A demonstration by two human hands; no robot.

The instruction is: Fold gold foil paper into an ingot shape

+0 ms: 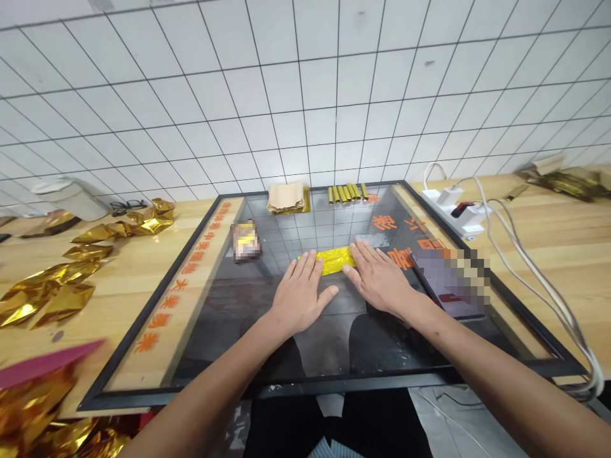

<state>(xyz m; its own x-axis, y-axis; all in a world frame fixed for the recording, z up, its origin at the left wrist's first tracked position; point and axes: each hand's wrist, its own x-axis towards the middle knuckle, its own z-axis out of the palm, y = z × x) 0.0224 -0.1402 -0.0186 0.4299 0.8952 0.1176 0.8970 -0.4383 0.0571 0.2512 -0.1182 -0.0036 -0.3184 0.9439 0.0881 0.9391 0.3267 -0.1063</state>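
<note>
A flat strip of shiny gold foil paper [337, 260] lies across the middle of the black-framed glass panel [229, 356]. My left hand [301, 289] rests palm down on its left end, fingers stretched out and thumb apart. On the right end lies my right hand [377, 273], also flat with its fingers extended. Both hands press on the foil without gripping it. Behind them are a stack of brown and gold paper sheets [286, 198] and a row of several small gold rolls [347, 193].
A phone [451, 286] lies to the right on the glass, and a small blurred packet [246, 241] to the left. Beyond the frame's right edge sits a white power strip [453, 210] with trailing cables [539, 280]. Folded gold foil pieces [62, 280] cover the left wooden tabletop [138, 254].
</note>
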